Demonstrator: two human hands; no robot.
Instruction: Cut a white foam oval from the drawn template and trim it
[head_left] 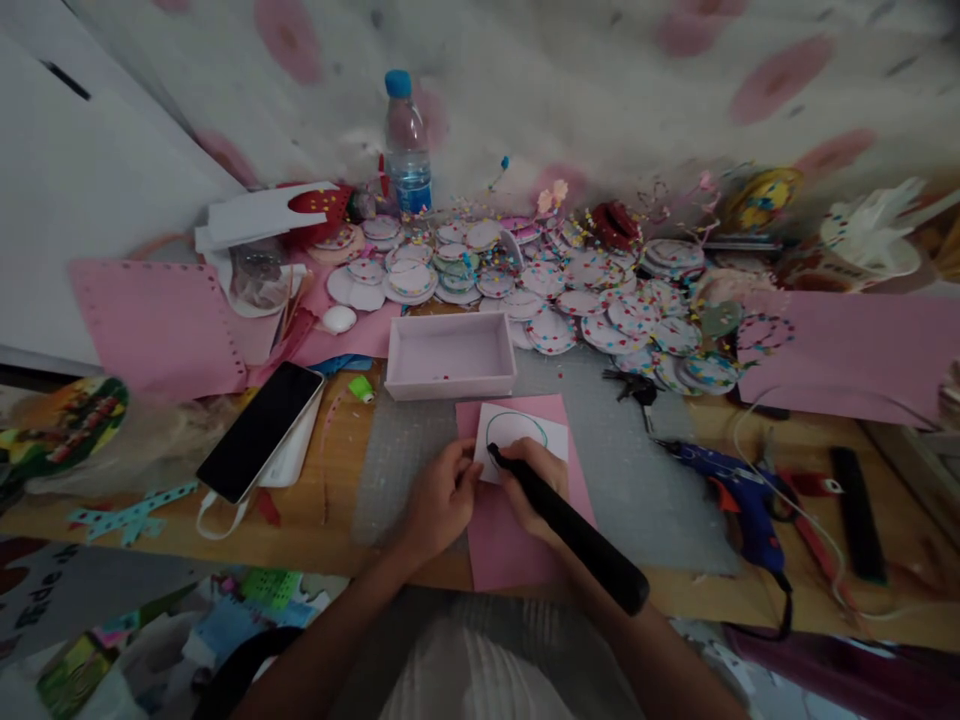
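A small white paper [517, 430] lies on a pink sheet [504, 560], with a thin green curved line forming most of a circle on it. My right hand [536, 480] is closed around a thick black pen [577, 535], whose dark tip rests at the left part of the curve. The far end of the pen slants down to the right, over my forearm. At the paper's left edge, my left hand [446, 495] has its fingers curled, thumb and fingertips pinching or pressing the edge. My right hand hides the lower right of the curve.
Behind the paper stands a shallow white box [451, 388], with many decorated round discs [551, 330] piled beyond. A water bottle [409, 150] is at the back. Left lies a phone [261, 430]; right are keys [634, 388], a blue glue gun [739, 490] and a cable.
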